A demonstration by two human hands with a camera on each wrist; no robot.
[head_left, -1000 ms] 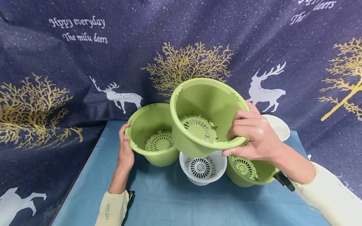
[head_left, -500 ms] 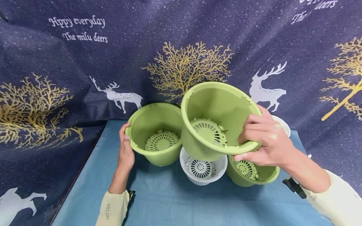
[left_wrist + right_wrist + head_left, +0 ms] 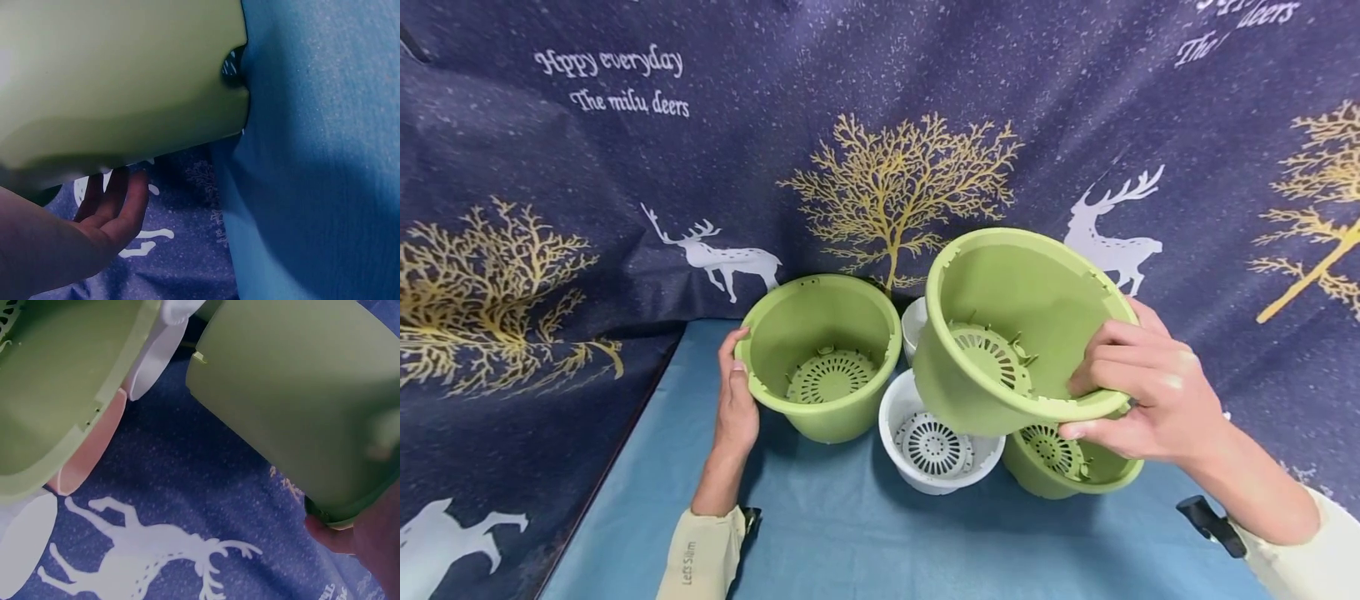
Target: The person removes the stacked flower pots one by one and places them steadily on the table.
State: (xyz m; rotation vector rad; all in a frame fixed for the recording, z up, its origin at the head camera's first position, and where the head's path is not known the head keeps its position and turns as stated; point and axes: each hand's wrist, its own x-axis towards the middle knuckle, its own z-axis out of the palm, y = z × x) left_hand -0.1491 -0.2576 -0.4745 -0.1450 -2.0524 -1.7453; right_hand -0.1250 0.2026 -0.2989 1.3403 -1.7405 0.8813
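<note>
My right hand (image 3: 1157, 387) grips a light green slotted-bottom pot (image 3: 1033, 321) by its rim, fingers over the inside and thumb outside. The pot hangs tilted above the table, its open top toward me. Its outer side fills the right of the right wrist view, where my right hand (image 3: 378, 540) shows at the rim. At the left stands another green pot (image 3: 820, 317), and my left hand (image 3: 736, 408) touches its rim from outside. Bent loosely, the fingers (image 3: 131, 203) lie against its wall in the left wrist view.
A white slotted pot (image 3: 898, 458) stands at centre, with a second white pot (image 3: 912, 321) behind it. A third green pot (image 3: 1112, 475) sits at right, partly covered by the held one. In the right wrist view a pink container (image 3: 90, 450) shows. Blue cloth (image 3: 880, 550) covers the table.
My right hand has carried its green pot to the right and slightly down, uncovering the left pot's rim and a white pot behind. My left hand has stayed in place.
</note>
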